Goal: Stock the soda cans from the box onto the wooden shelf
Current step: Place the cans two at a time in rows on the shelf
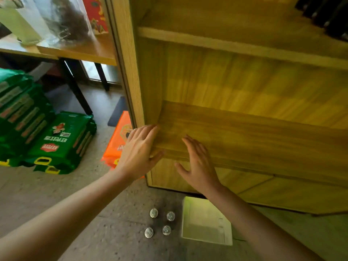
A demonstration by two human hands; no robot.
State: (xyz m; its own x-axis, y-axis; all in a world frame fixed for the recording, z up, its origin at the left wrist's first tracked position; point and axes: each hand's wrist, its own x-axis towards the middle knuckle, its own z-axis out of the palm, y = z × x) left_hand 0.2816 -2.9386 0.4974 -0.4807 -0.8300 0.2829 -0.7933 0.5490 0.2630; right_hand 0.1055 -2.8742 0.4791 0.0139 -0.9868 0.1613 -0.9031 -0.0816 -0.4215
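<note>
The wooden shelf fills the right half of the head view, and its lower board holds nothing that I can see. My left hand lies open at the board's left front corner, fingers spread and touching the wood. My right hand rests flat and open on the board's front edge, a little to the right. Below them, several soda cans stand upright on the floor, seen from above as silver tops. A pale box lies on the floor just right of the cans, apparently empty.
Green bags are stacked on the floor at the left, and an orange bag leans against the shelf's side. A table with a plastic-wrapped item stands behind them. Dark bottles sit on the shelf's upper right.
</note>
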